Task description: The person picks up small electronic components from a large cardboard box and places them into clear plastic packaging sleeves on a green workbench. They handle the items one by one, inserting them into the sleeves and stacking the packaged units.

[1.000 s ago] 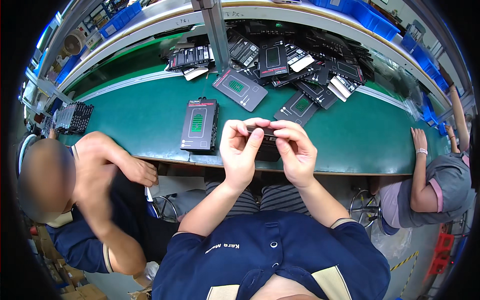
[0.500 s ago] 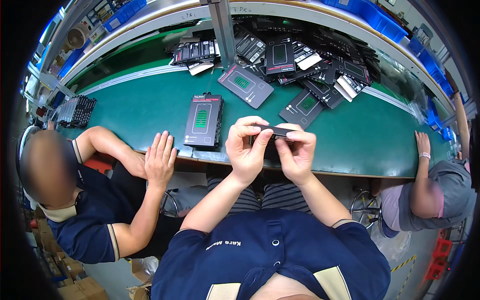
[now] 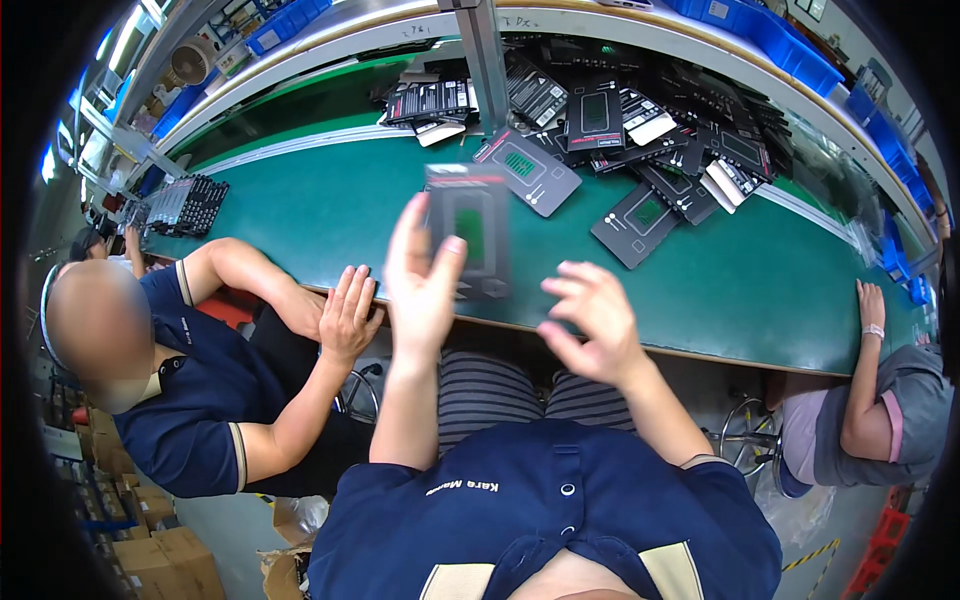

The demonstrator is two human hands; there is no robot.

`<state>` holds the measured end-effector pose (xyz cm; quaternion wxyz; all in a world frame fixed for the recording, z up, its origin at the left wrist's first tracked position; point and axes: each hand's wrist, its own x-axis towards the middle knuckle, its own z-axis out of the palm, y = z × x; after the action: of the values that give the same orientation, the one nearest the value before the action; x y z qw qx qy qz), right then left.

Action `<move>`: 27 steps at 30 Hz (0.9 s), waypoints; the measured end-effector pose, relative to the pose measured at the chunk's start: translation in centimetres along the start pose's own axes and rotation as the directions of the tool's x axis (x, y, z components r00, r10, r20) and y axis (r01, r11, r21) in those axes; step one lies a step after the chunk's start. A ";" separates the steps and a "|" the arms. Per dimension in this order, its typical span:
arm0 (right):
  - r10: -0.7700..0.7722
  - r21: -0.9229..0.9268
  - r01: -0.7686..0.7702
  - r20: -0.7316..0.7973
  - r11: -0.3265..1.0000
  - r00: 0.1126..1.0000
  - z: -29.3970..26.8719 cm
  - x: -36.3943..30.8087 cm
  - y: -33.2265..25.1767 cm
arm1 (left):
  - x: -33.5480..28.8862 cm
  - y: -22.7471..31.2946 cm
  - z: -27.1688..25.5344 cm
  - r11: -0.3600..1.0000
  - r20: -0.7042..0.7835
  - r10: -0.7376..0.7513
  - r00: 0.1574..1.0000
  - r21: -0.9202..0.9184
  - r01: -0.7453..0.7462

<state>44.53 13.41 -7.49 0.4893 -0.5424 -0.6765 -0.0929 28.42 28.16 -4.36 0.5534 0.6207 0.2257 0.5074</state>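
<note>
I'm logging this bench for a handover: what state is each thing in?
Black box, held, blurred
Left hand, gripping its edge
Right hand, open, apparently empty
Box near the post, flat, face up
Box nearest the right hand, flat, face up
Box pile, heaped untidily
Fan, running or not unclear

Lettering [image 3: 480, 488] marks the navy shirt [image 3: 520, 515] and black boxes [image 3: 595, 115].

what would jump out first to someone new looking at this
Probably the untidy pile of dark printed cartons heaped at the back of the green workbench, right of the metal post. Nearer, a motion-blurred dark carton with a green graphic is in the left hand, while the right hand hovers empty by the front edge, fingers apart.
</note>
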 end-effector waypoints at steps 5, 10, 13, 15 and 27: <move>0.596 0.235 -0.556 -0.163 0.797 0.786 -0.4 -1.8 3.9 | 2.5 -2.3 -6.7 0.561 0.020 0.056 0.998 0.826 -0.048; 0.411 0.117 -0.400 -0.096 0.909 0.907 -0.1 -1.5 3.2 | -1.6 -0.9 -3.1 0.473 0.008 0.256 0.967 0.871 -0.133; 0.395 0.117 -0.388 -0.045 0.914 0.917 -0.2 -1.3 2.8 | -2.0 -3.4 -2.1 0.294 0.111 0.283 0.953 0.935 -0.197; 0.389 0.115 -0.383 -0.034 0.917 0.921 -0.4 -1.3 3.0 | -1.1 -4.0 -1.9 0.330 0.128 0.309 0.942 0.915 -0.232; 0.351 0.111 -0.351 0.015 0.930 0.936 -0.5 -1.2 1.9 | 6.4 -2.9 -5.6 -0.133 -0.234 -0.119 0.965 0.967 0.218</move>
<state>46.29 13.06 -8.89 0.5293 -0.6261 -0.5716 0.0328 26.73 36.97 -5.28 -0.0390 0.7728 0.6227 0.1163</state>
